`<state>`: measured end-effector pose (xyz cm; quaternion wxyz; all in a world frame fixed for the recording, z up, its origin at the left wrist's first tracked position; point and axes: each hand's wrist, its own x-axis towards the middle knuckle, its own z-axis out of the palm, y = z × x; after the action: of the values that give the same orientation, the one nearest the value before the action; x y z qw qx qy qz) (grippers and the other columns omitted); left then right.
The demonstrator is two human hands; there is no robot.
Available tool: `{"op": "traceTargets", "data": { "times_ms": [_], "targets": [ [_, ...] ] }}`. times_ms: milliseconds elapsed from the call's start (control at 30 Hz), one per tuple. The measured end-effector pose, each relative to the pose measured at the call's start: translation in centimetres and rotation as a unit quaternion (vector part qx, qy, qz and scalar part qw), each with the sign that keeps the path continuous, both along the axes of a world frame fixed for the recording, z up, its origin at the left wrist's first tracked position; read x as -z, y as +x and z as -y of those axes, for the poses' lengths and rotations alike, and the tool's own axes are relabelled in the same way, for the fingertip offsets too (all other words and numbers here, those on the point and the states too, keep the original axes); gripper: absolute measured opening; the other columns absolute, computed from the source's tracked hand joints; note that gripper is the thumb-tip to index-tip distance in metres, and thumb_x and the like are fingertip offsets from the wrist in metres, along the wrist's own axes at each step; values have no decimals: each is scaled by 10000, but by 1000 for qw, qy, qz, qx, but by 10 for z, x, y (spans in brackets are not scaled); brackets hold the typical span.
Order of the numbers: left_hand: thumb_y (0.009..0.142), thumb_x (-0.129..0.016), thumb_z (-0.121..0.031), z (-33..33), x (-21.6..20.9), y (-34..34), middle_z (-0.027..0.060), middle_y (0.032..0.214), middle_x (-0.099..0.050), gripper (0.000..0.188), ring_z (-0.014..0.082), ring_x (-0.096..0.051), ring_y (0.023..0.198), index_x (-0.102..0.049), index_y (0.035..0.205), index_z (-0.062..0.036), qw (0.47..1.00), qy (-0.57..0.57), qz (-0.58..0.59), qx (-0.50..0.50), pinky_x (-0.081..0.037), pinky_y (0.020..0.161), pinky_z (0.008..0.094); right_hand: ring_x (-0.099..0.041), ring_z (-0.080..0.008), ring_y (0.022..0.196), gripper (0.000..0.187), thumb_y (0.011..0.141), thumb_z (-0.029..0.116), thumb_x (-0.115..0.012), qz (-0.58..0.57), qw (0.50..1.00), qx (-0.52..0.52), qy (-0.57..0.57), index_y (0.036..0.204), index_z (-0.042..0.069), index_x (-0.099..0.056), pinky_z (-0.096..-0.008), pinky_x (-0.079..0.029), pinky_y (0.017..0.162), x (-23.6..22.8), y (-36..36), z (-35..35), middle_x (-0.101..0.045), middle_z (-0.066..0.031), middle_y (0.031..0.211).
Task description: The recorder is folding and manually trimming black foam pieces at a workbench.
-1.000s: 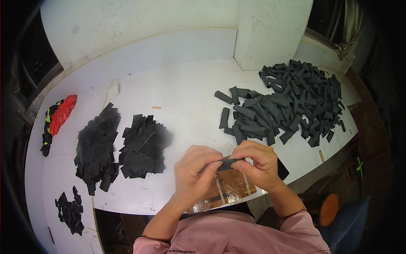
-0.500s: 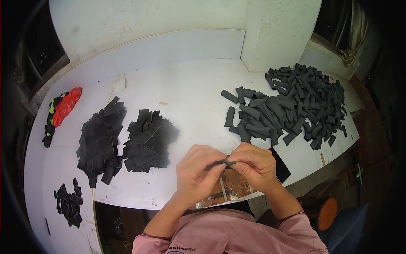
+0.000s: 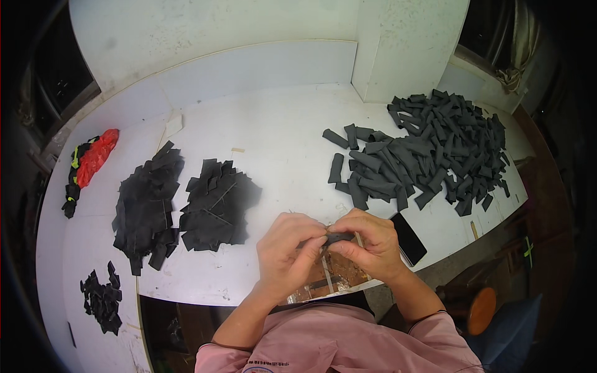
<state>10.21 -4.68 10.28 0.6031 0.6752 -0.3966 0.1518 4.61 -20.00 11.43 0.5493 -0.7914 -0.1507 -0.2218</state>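
Between the fingers of both hands is a small dark grey fabric piece (image 3: 339, 237), folded or rolled and mostly covered by the fingers. My left hand (image 3: 291, 245) pinches its left end, thumb against fingertips. My right hand (image 3: 367, 242) grips the other end the same way, and the two hands almost meet. They are above a brown, worn patch (image 3: 339, 273) at the table's front edge. To the left lie two piles of flat black fabric pieces, a nearer-to-hand pile (image 3: 214, 208) and a farther one (image 3: 146, 211). Rolled dark grey tubes (image 3: 429, 149) form a large heap at the right.
A dark phone-like slab (image 3: 408, 239) lies right of my right hand. Small black scraps (image 3: 102, 301) sit at the lower left of the white table (image 3: 273, 143). A red plastic bag (image 3: 99, 158) with black and yellow material rests at the far left. An orange-topped stool (image 3: 482, 311) stands lower right.
My right hand has shifted slightly left, toward my left hand, uncovering more of the dark slab. The grip on the fabric piece has changed a little; the piles stay put.
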Motion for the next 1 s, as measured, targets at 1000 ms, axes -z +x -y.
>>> {"op": "traceTargets", "data": {
  "times_ms": [1000],
  "targets": [
    [803, -549, -118, -16, 33, -7, 114, 916, -601, 257, 158, -547, 838, -553, 1016, 25, 982, -27, -187, 28, -415, 742, 270, -533, -178, 588, 136, 663, 0, -656, -26, 985, 10, -170, 781, -16, -590, -251, -408, 506, 10, -4, 9, -560, -82, 692]
  ]
}}
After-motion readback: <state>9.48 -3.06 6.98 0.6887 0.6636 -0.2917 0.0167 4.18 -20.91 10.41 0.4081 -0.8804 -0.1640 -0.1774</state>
